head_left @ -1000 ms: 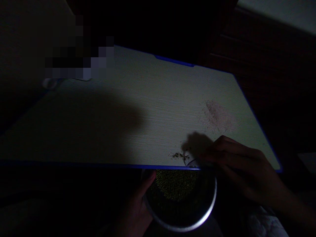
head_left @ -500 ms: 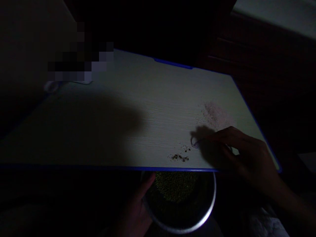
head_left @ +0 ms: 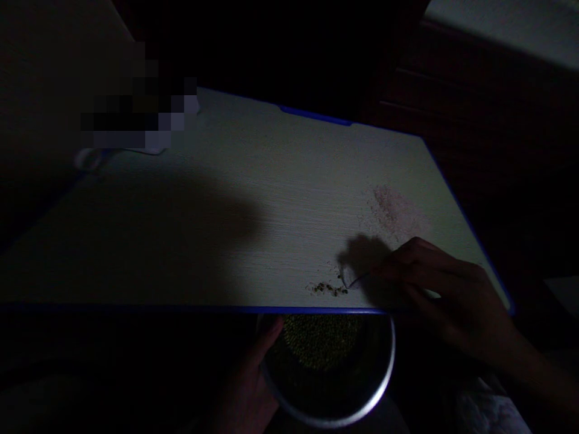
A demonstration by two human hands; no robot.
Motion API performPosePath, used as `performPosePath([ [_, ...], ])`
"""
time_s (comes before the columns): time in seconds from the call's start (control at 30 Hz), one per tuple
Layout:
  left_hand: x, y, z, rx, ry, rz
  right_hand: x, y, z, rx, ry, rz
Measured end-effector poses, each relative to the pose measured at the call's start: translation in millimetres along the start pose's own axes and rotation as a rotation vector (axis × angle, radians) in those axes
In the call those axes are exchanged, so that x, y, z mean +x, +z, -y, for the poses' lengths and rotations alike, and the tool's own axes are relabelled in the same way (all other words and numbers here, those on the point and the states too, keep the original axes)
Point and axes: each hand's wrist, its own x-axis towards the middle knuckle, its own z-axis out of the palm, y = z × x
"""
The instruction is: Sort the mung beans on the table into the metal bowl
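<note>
In the dim head view my left hand (head_left: 253, 380) grips the left rim of a round metal bowl (head_left: 379, 398), its thumb over the edge. Small green beans (head_left: 321, 340), which look like mung beans, lie inside the bowl, partly under the table's edge. My right hand (head_left: 443, 283) pinches the thin handle of a small, see-through spoon (head_left: 347, 278). The spoon's rounded end rests at the right of a few loose beans and bits (head_left: 328, 289) close to the table's front edge. Shadow hides part of my right fingers.
The pale tabletop (head_left: 271, 163) has a blue rim. A heap of pinkish-white grains (head_left: 398, 211) lies on its right side. At the far left is a blurred-out object with a pale loop (head_left: 88, 159). Dark wooden furniture (head_left: 488, 120) stands behind on the right.
My right hand has moved the spoon down and a little left, up to the loose beans. My left hand and the bowl have stayed nearly still.
</note>
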Motion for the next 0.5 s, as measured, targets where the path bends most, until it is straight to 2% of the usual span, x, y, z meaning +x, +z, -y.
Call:
performPosePath([
  [0.13, -2.9, 8.4, -3.0, -0.027, -0.021, -0.025, -1.1, 1.3, 0.9, 0.003, -0.012, 0.009],
  [0.37, -3.6, 2.5, 1.0, 0.011, 0.06, -0.046, -4.3, 3.2, 3.0, 0.076, -0.059, 0.067],
  [0.5, -4.7, 7.2, -1.0, 0.022, 0.052, -0.032, -4.4, 2.2, 4.3, 0.091, -0.046, 0.069],
])
